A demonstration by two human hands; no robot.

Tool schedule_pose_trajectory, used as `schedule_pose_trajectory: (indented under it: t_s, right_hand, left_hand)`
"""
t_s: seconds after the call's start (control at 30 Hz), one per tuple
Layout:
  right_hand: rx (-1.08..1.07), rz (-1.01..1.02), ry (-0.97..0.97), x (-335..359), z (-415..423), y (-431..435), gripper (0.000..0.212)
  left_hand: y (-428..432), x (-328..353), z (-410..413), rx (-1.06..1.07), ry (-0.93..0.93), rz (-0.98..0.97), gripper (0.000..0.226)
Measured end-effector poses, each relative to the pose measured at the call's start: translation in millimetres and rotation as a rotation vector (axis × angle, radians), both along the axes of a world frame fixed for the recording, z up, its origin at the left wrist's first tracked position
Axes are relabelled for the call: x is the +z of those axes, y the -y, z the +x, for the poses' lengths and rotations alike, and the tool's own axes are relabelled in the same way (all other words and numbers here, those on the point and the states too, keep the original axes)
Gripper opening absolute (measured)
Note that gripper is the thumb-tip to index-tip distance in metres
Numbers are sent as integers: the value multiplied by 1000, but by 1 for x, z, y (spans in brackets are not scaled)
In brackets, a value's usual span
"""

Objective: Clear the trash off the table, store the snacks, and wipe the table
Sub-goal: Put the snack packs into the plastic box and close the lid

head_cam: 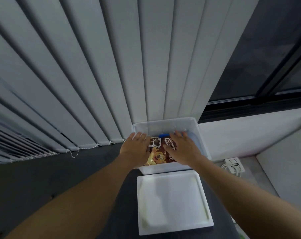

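Both hands were flat and spread, gripping nothing: left hand [136, 149] and right hand [182, 149] pressed the snack bag [159, 152] down into the clear bin [165, 125] at frame center, probably to make it fit. Its lid [173, 202] lay just below, off so the bin stayed open.

My left hand [135, 149]: bare, no glove, no ring showing.
My right hand [182, 149]: bare too, nothing on the fingers.
My wrists: no watch, no band.
My forearms: uncovered, no sleeve in sight.
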State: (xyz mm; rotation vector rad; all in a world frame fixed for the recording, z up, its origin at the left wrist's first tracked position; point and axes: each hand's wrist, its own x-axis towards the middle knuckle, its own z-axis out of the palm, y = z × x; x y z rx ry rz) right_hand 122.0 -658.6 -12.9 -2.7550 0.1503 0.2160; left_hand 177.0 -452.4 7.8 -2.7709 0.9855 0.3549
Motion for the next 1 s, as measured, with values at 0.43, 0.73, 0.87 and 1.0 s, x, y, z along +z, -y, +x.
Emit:
schedule_pose_trajectory:
  t_s: [0.43, 0.73, 0.87, 1.0]
  right_hand:
    - [33, 37, 113, 17, -59, -15, 65]
    - [78, 85, 314, -11, -119, -30, 62]
    - [66, 65, 359, -32, -150, -34, 57]
    - [-103, 61, 180, -56, -179, -30, 58]
  left_hand:
    - [-34, 17, -57, 193, -58, -207, 66]
    - [-51, -9, -121, 417, -174, -390, 78]
    - [-57, -34, -143, 494, -275, -373, 84]
    - [-61, -54, -161, 530, -376, -318, 84]
